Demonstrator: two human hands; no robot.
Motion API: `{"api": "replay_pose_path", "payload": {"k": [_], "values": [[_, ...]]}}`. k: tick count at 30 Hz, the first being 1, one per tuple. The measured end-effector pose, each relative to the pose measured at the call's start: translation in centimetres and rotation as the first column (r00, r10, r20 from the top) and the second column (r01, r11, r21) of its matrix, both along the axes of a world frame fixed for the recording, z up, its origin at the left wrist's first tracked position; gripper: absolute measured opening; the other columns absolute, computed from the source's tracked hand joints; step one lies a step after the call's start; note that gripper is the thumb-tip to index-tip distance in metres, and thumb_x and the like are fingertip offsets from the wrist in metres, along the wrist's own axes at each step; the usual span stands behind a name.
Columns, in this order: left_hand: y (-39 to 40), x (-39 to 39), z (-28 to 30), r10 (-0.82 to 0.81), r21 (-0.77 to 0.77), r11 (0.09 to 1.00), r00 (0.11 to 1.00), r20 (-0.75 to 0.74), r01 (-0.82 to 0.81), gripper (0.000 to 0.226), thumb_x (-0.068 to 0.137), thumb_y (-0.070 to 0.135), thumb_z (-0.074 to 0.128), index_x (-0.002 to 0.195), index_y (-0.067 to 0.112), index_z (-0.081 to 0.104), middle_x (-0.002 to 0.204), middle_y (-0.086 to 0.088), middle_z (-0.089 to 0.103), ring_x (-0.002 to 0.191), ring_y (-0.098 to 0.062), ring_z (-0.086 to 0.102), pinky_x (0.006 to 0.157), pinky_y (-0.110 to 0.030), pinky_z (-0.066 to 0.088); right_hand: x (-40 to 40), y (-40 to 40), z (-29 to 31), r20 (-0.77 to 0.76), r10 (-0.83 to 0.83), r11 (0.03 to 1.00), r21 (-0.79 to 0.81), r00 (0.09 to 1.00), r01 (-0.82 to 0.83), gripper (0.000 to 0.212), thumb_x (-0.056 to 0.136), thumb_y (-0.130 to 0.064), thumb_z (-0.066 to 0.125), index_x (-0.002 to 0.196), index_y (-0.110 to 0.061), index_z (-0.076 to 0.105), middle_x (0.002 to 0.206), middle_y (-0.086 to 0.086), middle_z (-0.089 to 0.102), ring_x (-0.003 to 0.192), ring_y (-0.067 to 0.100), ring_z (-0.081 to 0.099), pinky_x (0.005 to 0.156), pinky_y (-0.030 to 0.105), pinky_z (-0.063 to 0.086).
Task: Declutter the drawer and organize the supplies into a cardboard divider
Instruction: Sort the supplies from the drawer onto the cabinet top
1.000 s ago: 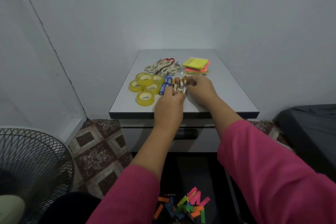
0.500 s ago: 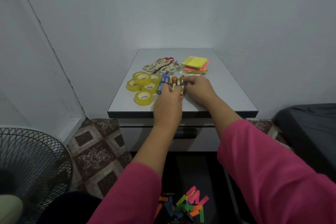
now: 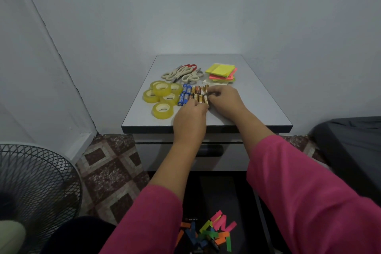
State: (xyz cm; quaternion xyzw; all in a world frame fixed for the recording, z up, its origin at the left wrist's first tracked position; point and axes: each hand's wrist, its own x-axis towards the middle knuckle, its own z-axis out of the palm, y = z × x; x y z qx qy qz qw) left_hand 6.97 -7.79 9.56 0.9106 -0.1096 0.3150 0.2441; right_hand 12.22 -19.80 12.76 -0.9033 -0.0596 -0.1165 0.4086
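On the grey cabinet top (image 3: 266,107) lie two short rows of batteries (image 3: 190,95), blue ones at the left and gold ones at the right. My left hand (image 3: 190,118) touches the near row's front ends with its fingertips. My right hand (image 3: 224,100) has its fingers curled against the rows' right end and pinches a gold battery there. Several yellow tape rolls (image 3: 161,97) sit left of the batteries. Behind them lie scissors (image 3: 182,74) with cream handles and a stack of sticky notes (image 3: 222,71).
An open dark drawer (image 3: 208,196) below me holds several coloured paper strips (image 3: 214,233) and a few small items. A black fan (image 3: 35,187) stands at the lower left, a dark object (image 3: 350,146) at the right. Walls close in behind and left.
Both hands have pushed the loose batteries together into tidier rows; my hands stayed at the batteries, shifting only slightly.
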Motion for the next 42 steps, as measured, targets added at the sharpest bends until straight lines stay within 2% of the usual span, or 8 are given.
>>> {"api": "replay_pose_path", "payload": {"k": [5, 11, 19, 27, 33, 37, 42], "values": [[0.0, 0.0, 0.0, 0.008, 0.008, 1.000, 1.000, 0.014, -0.008, 0.015, 0.088, 0.008, 0.063, 0.099, 0.005, 0.073, 0.088, -0.011, 0.062, 0.074, -0.027, 0.057, 0.055, -0.039, 0.047, 0.2, -0.1, -0.2, 0.021, -0.014, 1.000, 0.023, 1.000, 0.014, 0.033, 0.087, -0.008, 0.054, 0.116, -0.011, 0.069, 0.117, 0.005, 0.066, 0.105, 0.013, 0.058, 0.086, 0.017, 0.039], [0.1, 0.0, 0.2, 0.019, 0.037, 0.999, 0.999, -0.046, -0.017, 0.026, 0.097, 0.017, 0.051, 0.115, 0.011, 0.069, 0.103, -0.007, 0.061, 0.089, -0.023, 0.056, 0.065, -0.032, 0.039, 0.3, -0.3, -0.3, 0.046, -0.011, 1.000, 0.017, 0.999, 0.010, 0.027, 0.090, -0.010, 0.056, 0.113, -0.012, 0.070, 0.115, 0.003, 0.067, 0.095, 0.004, 0.053, 0.081, 0.014, 0.036], [0.0, -0.2, 0.3, 0.028, 0.041, 0.999, 0.999, -0.045, -0.026, 0.027, 0.098, 0.016, 0.050, 0.117, 0.010, 0.068, 0.106, -0.009, 0.064, 0.091, -0.026, 0.057, 0.067, -0.034, 0.041, 0.4, -0.4, -0.5, 0.060, -0.013, 1.000, 0.023, 0.998, 0.012, 0.023, 0.091, -0.012, 0.059, 0.110, -0.012, 0.071, 0.112, 0.002, 0.068, 0.094, 0.004, 0.053, 0.081, 0.013, 0.036], [-0.1, -0.5, 0.3, 0.025, 0.030, 0.999, 1.000, 0.013, -0.025, 0.018, 0.089, 0.007, 0.061, 0.102, 0.004, 0.074, 0.091, -0.013, 0.067, 0.078, -0.030, 0.060, 0.058, -0.031, 0.035, 0.5, -0.4, -0.5, 0.055, -0.018, 0.998, 0.054, 0.998, 0.015, 0.025, 0.090, -0.011, 0.060, 0.112, -0.012, 0.070, 0.110, 0.002, 0.068, 0.097, 0.008, 0.057, 0.082, 0.017, 0.039], [0.0, -0.4, 0.1, 0.017, 0.022, 1.000, 0.999, 0.045, -0.018, 0.016, 0.085, 0.005, 0.065, 0.098, 0.003, 0.075, 0.088, -0.013, 0.067, 0.074, -0.030, 0.061, 0.057, -0.035, 0.045, 0.1, -0.4, -0.5, 0.043, -0.023, 0.995, 0.102, 0.999, 0.018, 0.024, 0.090, -0.009, 0.057, 0.110, -0.014, 0.070, 0.108, -0.001, 0.067, 0.094, 0.006, 0.055, 0.079, 0.015, 0.037], [0.0, -0.4, 0.0, 0.011, 0.020, 1.000, 0.999, 0.045, -0.012, 0.015, 0.082, 0.000, 0.066, 0.094, 0.002, 0.075, 0.084, -0.014, 0.067, 0.071, -0.031, 0.061, 0.055, -0.034, 0.046, -0.2, -0.4, -0.5, 0.053, -0.033, 0.994, 0.106, 0.998, 0.027, 0.025, 0.089, -0.010, 0.057, 0.111, -0.015, 0.069, 0.112, 0.001, 0.066, 0.098, 0.008, 0.055, 0.082, 0.018, 0.039], [0.3, -1.0, -0.1, -0.016, 0.039, 0.999, 1.000, 0.025, 0.015, 0.019, 0.085, 0.001, 0.062, 0.101, 0.002, 0.073, 0.090, -0.014, 0.067, 0.079, -0.032, 0.061, 0.060, -0.037, 0.047, -1.7, -0.3, -0.3, 0.058, -0.014, 0.997, 0.082, 0.998, 0.009, 0.029, 0.089, -0.009, 0.055, 0.114, -0.015, 0.067, 0.113, -0.001, 0.065, 0.096, 0.006, 0.054, 0.081, 0.018, 0.038]]}}
